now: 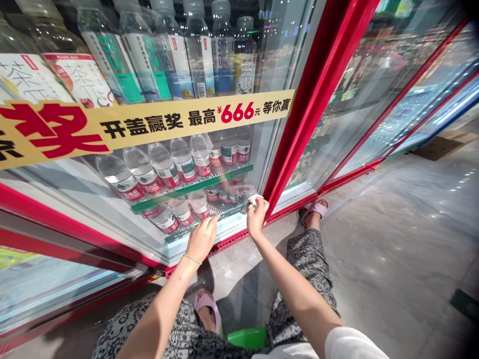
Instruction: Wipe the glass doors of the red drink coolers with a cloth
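My right hand (256, 215) is closed round a small white cloth (254, 199) and presses it on the lower corner of a fridge's glass door (112, 199), beside the red door frame (310, 99). My left hand (202, 238) rests on the bottom of the same glass, fingers curled against it, a thin bracelet on the wrist. Behind the glass stand rows of water bottles (183, 162) with red labels and taller soda and tea bottles (175, 55) above. A yellow banner (157, 122) with red and black print runs across the door.
I squat on a grey polished floor (392, 234), in patterned trousers and pink slippers (316, 207). A green object (249, 337) sits below me. More glass fridge doors (392, 85) with red frames stretch to the right, and another one is at the lower left.
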Tool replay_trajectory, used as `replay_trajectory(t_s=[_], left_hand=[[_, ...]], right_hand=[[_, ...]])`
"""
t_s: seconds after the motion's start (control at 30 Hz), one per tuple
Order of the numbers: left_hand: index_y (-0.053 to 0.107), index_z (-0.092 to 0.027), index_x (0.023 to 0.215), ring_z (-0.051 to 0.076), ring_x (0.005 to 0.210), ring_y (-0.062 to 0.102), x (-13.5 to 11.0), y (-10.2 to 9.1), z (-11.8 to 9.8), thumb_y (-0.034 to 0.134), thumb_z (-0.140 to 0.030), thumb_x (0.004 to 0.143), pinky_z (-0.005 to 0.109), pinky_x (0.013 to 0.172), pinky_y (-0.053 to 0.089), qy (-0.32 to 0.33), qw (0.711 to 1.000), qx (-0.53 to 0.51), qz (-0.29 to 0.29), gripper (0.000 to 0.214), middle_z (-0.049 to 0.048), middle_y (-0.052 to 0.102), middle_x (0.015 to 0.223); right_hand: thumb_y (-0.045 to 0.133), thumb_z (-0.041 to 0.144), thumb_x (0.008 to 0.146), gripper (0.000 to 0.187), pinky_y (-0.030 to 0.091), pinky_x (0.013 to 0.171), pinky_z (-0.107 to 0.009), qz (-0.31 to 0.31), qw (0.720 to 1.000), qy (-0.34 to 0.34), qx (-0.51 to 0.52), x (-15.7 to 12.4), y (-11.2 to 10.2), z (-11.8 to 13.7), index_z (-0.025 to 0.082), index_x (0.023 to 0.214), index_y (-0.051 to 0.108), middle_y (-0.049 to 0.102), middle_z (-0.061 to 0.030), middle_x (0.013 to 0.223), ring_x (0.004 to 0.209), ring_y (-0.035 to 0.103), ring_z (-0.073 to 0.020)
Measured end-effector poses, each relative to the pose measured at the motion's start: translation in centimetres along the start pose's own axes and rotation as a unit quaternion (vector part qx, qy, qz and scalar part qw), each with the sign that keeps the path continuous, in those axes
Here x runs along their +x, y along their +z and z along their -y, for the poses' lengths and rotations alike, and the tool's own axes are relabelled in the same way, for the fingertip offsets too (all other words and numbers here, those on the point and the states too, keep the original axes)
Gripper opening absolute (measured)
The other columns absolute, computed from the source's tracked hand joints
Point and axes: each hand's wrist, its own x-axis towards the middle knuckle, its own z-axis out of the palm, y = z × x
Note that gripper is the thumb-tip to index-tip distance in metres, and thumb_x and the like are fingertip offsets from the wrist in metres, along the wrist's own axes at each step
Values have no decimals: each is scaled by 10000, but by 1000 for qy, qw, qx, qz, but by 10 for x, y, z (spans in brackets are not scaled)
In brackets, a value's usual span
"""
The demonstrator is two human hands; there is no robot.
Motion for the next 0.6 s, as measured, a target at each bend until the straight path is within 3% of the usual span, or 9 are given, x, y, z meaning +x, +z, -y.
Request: replay_trajectory(t_s=[0.13, 0.2, 0.3, 0.4, 0.5, 0.6], left_hand=[[571, -227, 1410, 212, 1048, 705, -1, 3, -1, 423, -196, 1025, 337, 903, 607, 21, 1000, -14, 16, 413, 96, 702, 1235], [570, -226, 1411, 219, 1110, 683, -1, 4, -1, 432, -172, 1011, 361, 962, 594, 37, 999, -24, 24, 427, 99, 690, 1259], [601, -237, 1381, 233, 1214, 634, -3, 8, 0, 457, -132, 980, 413, 1044, 565, 63, 996, -40, 38, 438, 98, 673, 1295], [623, -237, 1354, 247, 1253, 609, -5, 15, -1, 471, -118, 966, 449, 1062, 557, 80, 994, -58, 51, 434, 104, 668, 1300], [625, -229, 1349, 242, 1241, 613, -7, 23, 1, 471, -108, 960, 446, 1055, 560, 82, 992, -73, 59, 435, 107, 667, 1296], [622, -229, 1353, 230, 1226, 624, -11, 25, 5, 463, -90, 949, 431, 1055, 560, 70, 992, -84, 64, 456, 105, 662, 1305]], right_hand=[[527, 90, 708, 370, 495, 1016, -366, 87, 996, -31, 14, -31, 9, 4, 252, 1002, 682, 515, -67, 1130, 1092, 571, -210], [520, 110, 743, 348, 473, 1062, -407, 69, 997, -17, 8, -21, 2, -3, 239, 1030, 670, 491, -84, 1169, 1138, 548, -226], [462, 167, 842, 371, 372, 1157, -528, -4, 1000, 24, -16, 4, -9, -17, 201, 1188, 590, 416, -128, 1237, 1253, 462, -269], [480, 218, 877, 434, 328, 1187, -580, -18, 999, 32, -29, 0, -8, -20, 174, 1307, 516, 383, -173, 1320, 1329, 415, -301], [480, 187, 876, 516, 359, 1194, -566, 75, 997, -23, -27, -36, 3, -12, 194, 1392, 480, 329, -200, 1476, 1438, 374, -314], [429, 125, 872, 564, 405, 1190, -511, 170, 982, -76, -16, -63, 4, -5, 267, 1411, 519, 360, -150, 1542, 1500, 357, -279]])
